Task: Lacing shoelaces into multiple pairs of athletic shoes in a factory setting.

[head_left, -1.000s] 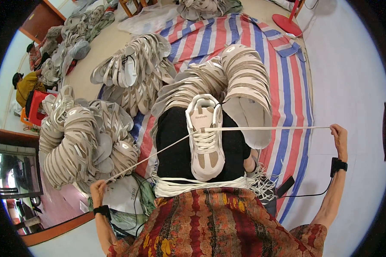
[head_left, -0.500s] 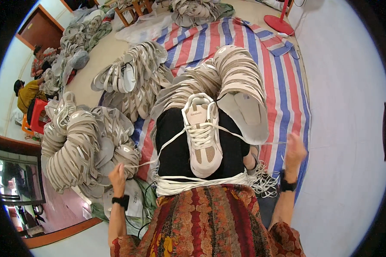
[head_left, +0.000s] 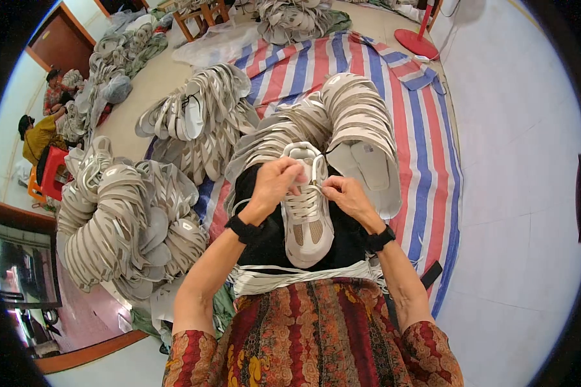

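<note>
A beige and white sneaker upper (head_left: 308,238) lies on my black-covered lap, its toe toward me. The cream shoelace (head_left: 301,205) crosses its front in several rows. Over the upper's left side near the tongue, my left hand (head_left: 277,185) is closed in a pinch on the lace, fingertips partly blurred. At the top eyelets on the right side, my right hand (head_left: 350,197) pinches the lace between thumb and forefinger. A bundle of spare white laces (head_left: 284,281) lies across my waist.
Strung stacks of uppers rise just beyond my lap (head_left: 361,109) and to the left (head_left: 110,226), with another stack (head_left: 197,122) behind. A striped tarp (head_left: 426,193) covers the floor beside a white wall (head_left: 516,213). Two people (head_left: 42,138) sit at far left.
Both hands have come in from wide apart, where they held the lace ends stretched out, to the top of the sneaker upper. The upper stays in place.
</note>
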`<state>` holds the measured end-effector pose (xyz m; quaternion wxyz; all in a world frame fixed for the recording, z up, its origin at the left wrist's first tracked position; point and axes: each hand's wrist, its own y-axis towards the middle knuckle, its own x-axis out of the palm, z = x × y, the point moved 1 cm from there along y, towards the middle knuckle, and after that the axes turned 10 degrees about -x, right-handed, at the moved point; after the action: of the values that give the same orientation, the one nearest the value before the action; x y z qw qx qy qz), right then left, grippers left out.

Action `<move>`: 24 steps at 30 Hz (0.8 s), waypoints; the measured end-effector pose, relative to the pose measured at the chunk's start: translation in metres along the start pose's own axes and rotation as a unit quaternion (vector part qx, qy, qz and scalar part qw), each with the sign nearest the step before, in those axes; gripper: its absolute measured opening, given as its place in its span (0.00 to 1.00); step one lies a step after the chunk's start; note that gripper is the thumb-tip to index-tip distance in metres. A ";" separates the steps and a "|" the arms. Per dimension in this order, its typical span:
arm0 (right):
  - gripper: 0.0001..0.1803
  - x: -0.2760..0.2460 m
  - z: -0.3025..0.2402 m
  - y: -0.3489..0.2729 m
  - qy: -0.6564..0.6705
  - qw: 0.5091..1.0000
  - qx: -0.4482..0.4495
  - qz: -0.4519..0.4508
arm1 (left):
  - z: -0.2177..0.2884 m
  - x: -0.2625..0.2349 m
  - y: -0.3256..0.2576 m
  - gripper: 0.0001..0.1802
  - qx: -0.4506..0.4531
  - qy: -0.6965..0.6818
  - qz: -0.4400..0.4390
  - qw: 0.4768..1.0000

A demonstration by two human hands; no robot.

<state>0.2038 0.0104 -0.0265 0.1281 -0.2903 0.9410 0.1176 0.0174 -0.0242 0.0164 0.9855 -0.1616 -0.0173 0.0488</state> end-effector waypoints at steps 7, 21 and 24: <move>0.10 -0.012 0.017 0.011 0.022 0.996 0.029 -0.077 | 0.002 0.019 0.006 0.09 -0.003 0.182 -0.036 0.983; 0.04 0.003 -0.041 0.028 -0.208 0.943 -0.239 0.106 | -0.024 -0.025 -0.006 0.06 0.054 -0.015 0.160 0.986; 0.04 0.030 -0.041 0.041 -0.267 0.913 -0.306 0.033 | -0.042 -0.028 -0.017 0.06 -0.045 0.007 0.079 0.996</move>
<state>0.1494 0.0156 0.0092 0.2760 -0.2419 0.7987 0.4768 -0.0072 -0.0566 -0.0185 0.9705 -0.2066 -0.0003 0.1245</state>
